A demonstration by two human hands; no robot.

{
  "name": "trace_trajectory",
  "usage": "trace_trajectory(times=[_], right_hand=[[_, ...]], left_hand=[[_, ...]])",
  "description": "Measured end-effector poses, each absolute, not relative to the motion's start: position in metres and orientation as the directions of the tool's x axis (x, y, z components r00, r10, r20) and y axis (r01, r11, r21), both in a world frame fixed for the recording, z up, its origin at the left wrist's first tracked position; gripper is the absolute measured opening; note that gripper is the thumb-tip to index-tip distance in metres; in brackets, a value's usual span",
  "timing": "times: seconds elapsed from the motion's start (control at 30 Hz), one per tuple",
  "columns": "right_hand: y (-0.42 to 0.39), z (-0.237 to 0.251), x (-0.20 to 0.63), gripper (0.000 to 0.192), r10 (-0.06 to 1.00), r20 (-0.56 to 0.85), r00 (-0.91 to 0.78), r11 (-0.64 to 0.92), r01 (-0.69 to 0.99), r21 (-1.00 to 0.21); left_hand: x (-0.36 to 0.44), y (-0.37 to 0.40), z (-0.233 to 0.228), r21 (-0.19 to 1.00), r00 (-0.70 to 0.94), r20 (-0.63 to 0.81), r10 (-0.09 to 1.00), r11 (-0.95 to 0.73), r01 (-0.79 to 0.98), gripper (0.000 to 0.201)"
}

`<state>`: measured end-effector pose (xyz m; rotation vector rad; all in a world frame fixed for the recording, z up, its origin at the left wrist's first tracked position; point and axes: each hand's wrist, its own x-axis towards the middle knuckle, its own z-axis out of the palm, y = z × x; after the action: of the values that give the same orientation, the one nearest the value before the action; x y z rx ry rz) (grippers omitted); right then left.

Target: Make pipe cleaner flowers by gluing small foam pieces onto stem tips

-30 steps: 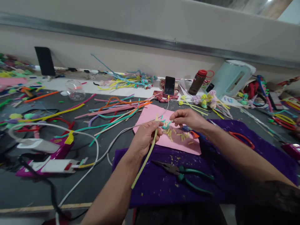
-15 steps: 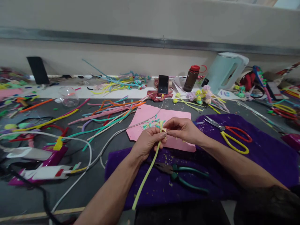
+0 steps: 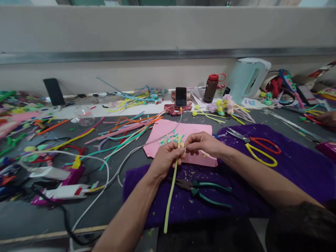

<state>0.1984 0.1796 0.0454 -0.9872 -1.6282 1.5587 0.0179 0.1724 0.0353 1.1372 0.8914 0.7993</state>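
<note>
My left hand (image 3: 165, 159) grips a long light-green pipe cleaner (image 3: 170, 196) near its top end, and the stem hangs down toward me. My right hand (image 3: 202, 143) pinches the tip of the same stem, fingertips touching my left thumb. Both hands hover over the near edge of a pink sheet (image 3: 168, 129) strewn with small cut pieces of green and yellow. Green-handled pliers (image 3: 204, 190) lie on the purple cloth (image 3: 301, 164) just below my hands. Scissors with red and yellow handles (image 3: 258, 150) rest on the cloth to the right.
Loose coloured pipe cleaners (image 3: 123, 129) spread left of the sheet. A phone (image 3: 181, 97) with a white cable stands behind, beside a brown bottle (image 3: 211, 88) and pale kettle (image 3: 248, 78). Pink glue guns (image 3: 61, 182) and cords lie left. Another person's hand (image 3: 327, 119) is at right.
My right hand drew in from the pink sheet to meet my left hand at the stem's tip. The scissors came into view as the camera shifted.
</note>
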Motion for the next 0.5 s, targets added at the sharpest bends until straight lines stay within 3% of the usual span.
trace_trajectory(times=[0.27, 0.5], right_hand=[[0.182, 0.043, 0.201, 0.012, 0.819, -0.105, -0.564, -0.164, -0.054, -0.985], [0.175, 0.035, 0.186, 0.019, 0.945, 0.013, -0.326, -0.033, -0.133, -0.991]], left_hand=[[0.018, 0.172, 0.036, 0.968, 0.460, -0.188, 0.868, 0.243, -0.062, 0.023], [0.020, 0.177, 0.028, 0.940, 0.453, -0.191, 0.871, 0.295, -0.171, 0.026]])
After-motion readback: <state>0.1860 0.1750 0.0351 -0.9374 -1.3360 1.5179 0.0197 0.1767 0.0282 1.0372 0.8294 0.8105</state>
